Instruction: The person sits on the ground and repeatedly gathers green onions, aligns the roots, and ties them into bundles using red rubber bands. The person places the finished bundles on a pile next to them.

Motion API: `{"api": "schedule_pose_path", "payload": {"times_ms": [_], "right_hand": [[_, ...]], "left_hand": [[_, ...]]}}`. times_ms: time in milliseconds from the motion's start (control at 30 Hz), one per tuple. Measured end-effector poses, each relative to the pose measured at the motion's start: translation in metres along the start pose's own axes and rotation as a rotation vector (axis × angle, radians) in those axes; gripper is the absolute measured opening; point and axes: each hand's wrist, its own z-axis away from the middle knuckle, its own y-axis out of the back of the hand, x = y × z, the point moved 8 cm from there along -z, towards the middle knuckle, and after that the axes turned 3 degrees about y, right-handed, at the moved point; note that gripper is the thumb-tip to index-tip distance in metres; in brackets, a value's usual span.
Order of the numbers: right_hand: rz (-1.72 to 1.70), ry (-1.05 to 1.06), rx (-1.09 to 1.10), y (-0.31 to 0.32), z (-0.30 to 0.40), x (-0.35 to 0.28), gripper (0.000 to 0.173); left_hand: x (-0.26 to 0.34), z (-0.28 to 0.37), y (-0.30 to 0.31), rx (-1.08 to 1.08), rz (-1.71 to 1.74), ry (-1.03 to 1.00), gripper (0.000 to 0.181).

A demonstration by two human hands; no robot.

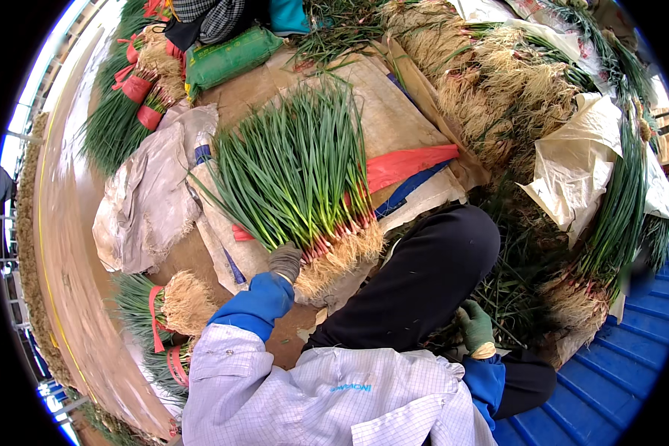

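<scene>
A broad spread of green onions lies before me on a tan sheet, its green leaves pointing away and its pale roots towards my legs. Under the stems runs a red strip, which sticks out at both sides. My left hand, in a grey glove, is at the left lower edge of the stems, beside the roots; its fingers are partly hidden, so its grip is unclear. Low at the right, beyond my bent knee, is my right hand in a green glove, near loose green leaves. Its fingertips are hard to make out.
Bundles tied with red bands lie at the left, more at the upper left. A green sack rests beside another person's legs. Rooty onions are heaped upper right, and a white sheet covers part of another pile.
</scene>
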Motion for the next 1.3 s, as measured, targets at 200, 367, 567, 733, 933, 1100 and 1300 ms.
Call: {"api": "schedule_pose_path", "payload": {"times_ms": [200,367,567,733,933,1100,1300], "right_hand": [[-0.064,0.012,0.046,0.005,-0.003,0.023,0.029],[-0.159,0.098,0.129,0.019,-0.002,0.016,0.029],[0.138,0.133,0.528,0.070,-0.018,0.010,0.040],[0.339,-0.020,-0.072,0.027,-0.040,0.015,0.047],[-0.058,0.119,1.155,0.262,0.072,-0.022,0.037],[0.309,-0.181,1.675,0.376,0.100,0.050,0.039],[-0.190,-0.046,1.404,0.388,0.079,0.091,0.026]], "left_hand": [[-0.038,0.003,-0.010,-0.054,1.093,0.376,0.016],[-0.030,0.000,-0.004,-0.185,1.967,0.484,0.013],[-0.069,0.011,-0.005,-0.226,1.823,0.367,0.006],[-0.107,0.009,0.024,0.296,0.811,0.137,0.027],[-0.046,-0.015,0.167,0.585,0.792,-0.487,0.040],[0.210,0.103,0.401,0.600,1.177,-0.452,0.040],[0.402,0.137,0.408,0.081,1.639,-0.921,0.022]]}}
